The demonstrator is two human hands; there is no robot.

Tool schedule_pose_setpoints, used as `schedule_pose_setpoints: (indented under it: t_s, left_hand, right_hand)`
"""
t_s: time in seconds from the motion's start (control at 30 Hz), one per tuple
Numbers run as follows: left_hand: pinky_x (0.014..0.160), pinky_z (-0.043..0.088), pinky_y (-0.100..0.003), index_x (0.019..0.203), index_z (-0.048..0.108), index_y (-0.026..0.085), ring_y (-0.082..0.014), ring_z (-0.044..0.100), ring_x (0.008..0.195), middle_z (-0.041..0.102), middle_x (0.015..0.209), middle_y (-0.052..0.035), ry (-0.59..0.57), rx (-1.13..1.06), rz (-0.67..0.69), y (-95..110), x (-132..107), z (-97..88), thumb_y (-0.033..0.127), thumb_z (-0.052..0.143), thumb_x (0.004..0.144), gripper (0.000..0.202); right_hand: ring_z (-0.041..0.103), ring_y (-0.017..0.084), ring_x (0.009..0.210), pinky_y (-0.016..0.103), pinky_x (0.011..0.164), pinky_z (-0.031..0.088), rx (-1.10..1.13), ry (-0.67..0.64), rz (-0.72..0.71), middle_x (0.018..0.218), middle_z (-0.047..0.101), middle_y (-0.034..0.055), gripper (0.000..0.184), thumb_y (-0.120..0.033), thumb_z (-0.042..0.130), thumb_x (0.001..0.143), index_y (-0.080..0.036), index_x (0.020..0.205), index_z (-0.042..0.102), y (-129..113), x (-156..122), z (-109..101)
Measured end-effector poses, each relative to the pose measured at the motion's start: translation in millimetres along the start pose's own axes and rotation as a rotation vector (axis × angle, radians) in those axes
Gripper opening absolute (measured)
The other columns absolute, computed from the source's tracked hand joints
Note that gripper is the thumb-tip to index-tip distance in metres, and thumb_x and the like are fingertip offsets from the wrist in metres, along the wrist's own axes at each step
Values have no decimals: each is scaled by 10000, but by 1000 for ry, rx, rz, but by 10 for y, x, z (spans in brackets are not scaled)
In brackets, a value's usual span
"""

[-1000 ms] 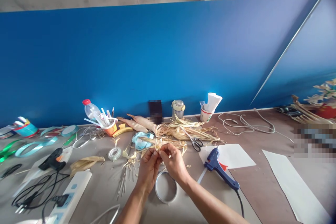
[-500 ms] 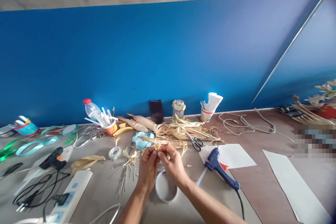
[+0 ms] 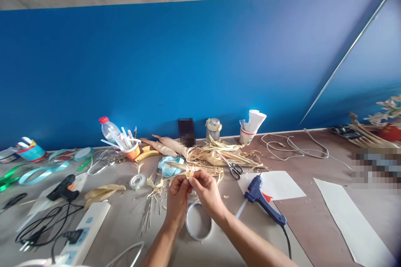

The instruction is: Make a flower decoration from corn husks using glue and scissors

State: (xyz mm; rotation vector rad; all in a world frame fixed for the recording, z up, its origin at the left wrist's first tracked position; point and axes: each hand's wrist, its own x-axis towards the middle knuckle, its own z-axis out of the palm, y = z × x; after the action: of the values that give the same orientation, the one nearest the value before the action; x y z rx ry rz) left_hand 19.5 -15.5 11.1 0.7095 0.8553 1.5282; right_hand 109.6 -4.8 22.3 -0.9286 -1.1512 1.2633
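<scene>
Between their fingertips, my left hand (image 3: 177,196) and my right hand (image 3: 206,192) pinch a small pale corn husk piece (image 3: 189,172), its pointed tips sticking up above the thumbs. Both hands are closed, thumbs almost touching; the lower part of the piece is hidden by the fingers. Just below them a round dish with a pale rim (image 3: 187,222) rests on the table. Behind the hands lies a heap of dried corn husks (image 3: 216,156), with scissors (image 3: 234,170) on its right side. Thin wire stems (image 3: 147,215) lie left of my left hand.
A blue glue gun (image 3: 265,204) rests on white paper (image 3: 288,185) at right. On the left are a black glue gun (image 3: 64,189), a power strip (image 3: 90,221) and cables. Tape (image 3: 137,181), a cup of sticks (image 3: 131,151) and a lidded jar (image 3: 213,130) stand farther back.
The husk piece's pointed tips now show more clearly and spread above the fingers. Both hands have shifted only slightly, still pinched together.
</scene>
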Motion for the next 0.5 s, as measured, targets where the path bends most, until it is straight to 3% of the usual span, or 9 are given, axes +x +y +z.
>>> schedule_pose_setpoints:
  t_s: [0.3,0.5]
  left_hand:
    - [631,426,-262,801,617,174,-141,547,652,602,716,-9,110,183,102,-39,-11,-48,344,687,673,224]
    - [666,433,-281,816,611,179,-146,560,665,611,729,-7,120,230,139,-66,1,-69,365,674,676,241]
  right_hand:
    - [518,131,621,258,628,431,-13,86,-37,617,570,-4,148,-282,608,738,-165,660,560,102,-51,49]
    - [504,122,628,250,636,422,44,115,-55,635,565,-12,142,-280,609,748,-170,667,567,129,-86,102]
